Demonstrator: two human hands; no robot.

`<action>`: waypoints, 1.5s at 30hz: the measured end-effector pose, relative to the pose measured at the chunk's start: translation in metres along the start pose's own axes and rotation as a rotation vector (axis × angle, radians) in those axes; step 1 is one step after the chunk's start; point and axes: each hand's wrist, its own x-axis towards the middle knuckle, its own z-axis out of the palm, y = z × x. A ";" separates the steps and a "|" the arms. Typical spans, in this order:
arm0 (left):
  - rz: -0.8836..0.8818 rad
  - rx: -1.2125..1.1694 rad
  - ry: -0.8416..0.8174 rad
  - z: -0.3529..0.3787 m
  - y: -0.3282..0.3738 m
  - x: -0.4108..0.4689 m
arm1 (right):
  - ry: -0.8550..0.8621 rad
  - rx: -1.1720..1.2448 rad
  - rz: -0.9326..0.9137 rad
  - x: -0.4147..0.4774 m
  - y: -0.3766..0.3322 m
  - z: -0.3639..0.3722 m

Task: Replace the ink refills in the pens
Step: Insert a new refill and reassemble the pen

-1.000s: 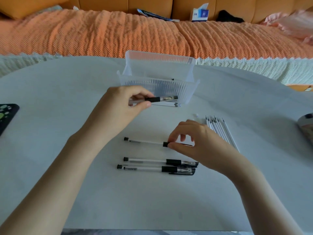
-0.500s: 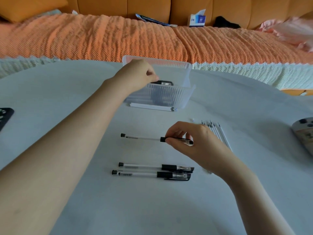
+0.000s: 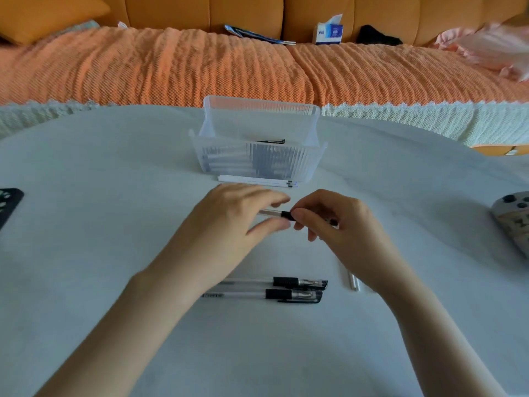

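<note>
Pinching the black grip of a pen [image 3: 282, 214] at frame centre with the curled fingers of the right hand [image 3: 343, 224], bracketing its clear barrel loosely between thumb and half-bent fingers of the left hand [image 3: 229, 222], just above two capped pens [image 3: 297, 295] on the table [image 3: 114, 196], below white refills [image 3: 257, 180] lying before the clear box [image 3: 257, 161].

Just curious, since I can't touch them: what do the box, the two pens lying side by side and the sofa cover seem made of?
The box looks like clear, glossy plastic: ribbed walls, contents showing dimly through. The two pens seem clear plastic barrels with black, possibly rubbery, sleeves and dark caps. The sofa cover looks like matte, crinkled orange cloth, knitted or woven.
</note>
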 end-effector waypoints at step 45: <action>-0.248 -0.050 -0.072 0.000 -0.021 -0.016 | -0.151 -0.285 -0.028 -0.002 0.013 0.008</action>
